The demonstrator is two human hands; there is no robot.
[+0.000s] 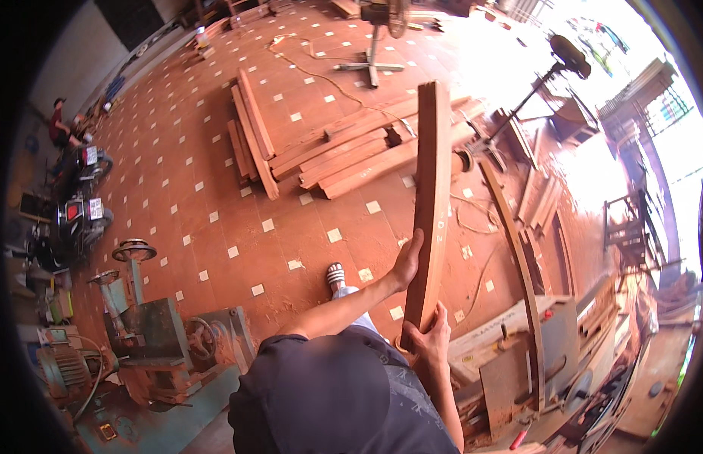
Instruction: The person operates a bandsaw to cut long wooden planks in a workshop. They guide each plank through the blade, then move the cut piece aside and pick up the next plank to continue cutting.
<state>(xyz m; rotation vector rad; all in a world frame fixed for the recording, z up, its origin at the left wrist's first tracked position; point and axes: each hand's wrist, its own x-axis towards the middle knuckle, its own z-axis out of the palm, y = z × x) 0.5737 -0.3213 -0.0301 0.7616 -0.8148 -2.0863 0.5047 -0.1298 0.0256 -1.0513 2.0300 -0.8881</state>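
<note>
A long reddish-brown wooden beam [434, 166] stands tilted in front of me, its far end pointing away across the floor. My left hand [409, 261] grips its left side partway up, the fingers mostly hidden behind the wood. Around the near end my right hand [430, 337] is closed, with the thumb on the left face and fingers on the right. Pale marks show on the beam's right face. Beyond it, several similar wooden boards [355, 163] lie stacked on the tiled floor.
A green woodworking machine [151, 340] with handwheels stands at the left. On the right are a cluttered bench [510, 321], a curved wooden strip [515, 250] and a standing fan [569, 57]. A cable [328, 79] crosses the floor. Motorbikes [79, 216] and a seated person [60, 125] are far left.
</note>
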